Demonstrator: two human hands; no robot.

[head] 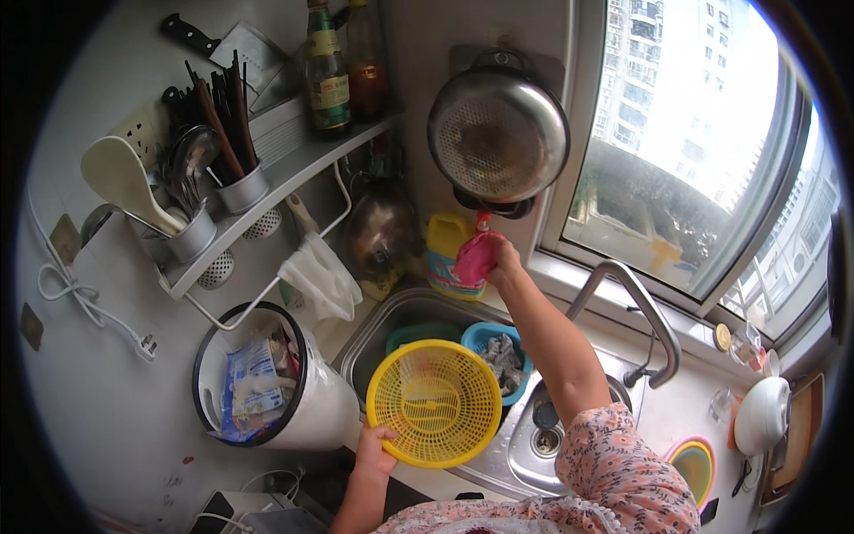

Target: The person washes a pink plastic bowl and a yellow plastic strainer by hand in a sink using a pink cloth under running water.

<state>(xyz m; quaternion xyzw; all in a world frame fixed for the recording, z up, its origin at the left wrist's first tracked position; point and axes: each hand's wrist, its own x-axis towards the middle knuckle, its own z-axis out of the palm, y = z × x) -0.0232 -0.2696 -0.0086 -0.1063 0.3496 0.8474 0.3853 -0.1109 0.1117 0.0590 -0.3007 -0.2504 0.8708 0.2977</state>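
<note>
My left hand (377, 448) grips the rim of a yellow plastic colander (494, 427), held over the edge of the stainless steel sink. Stretched out towards the back wall, my right hand (504, 259) holds a pink cloth (477, 257) near the red top of a yellow jug of detergent (444, 233). Whether the fingers also touch the jug, I cannot tell. Behind the colander, a blue plastic basket (527, 377) with grey, crumpled contents and a green container (417, 334) sit at the larger sink basin (357, 340).
A lined trash bin (327, 400) stands left of the sink. Above it, a metal shelf (287, 173) bears utensils and bottles, with a white cloth (323, 274) on its rail. A steel pan (500, 133) hangs on the wall. The curved faucet (657, 327) rises beside the smaller basin.
</note>
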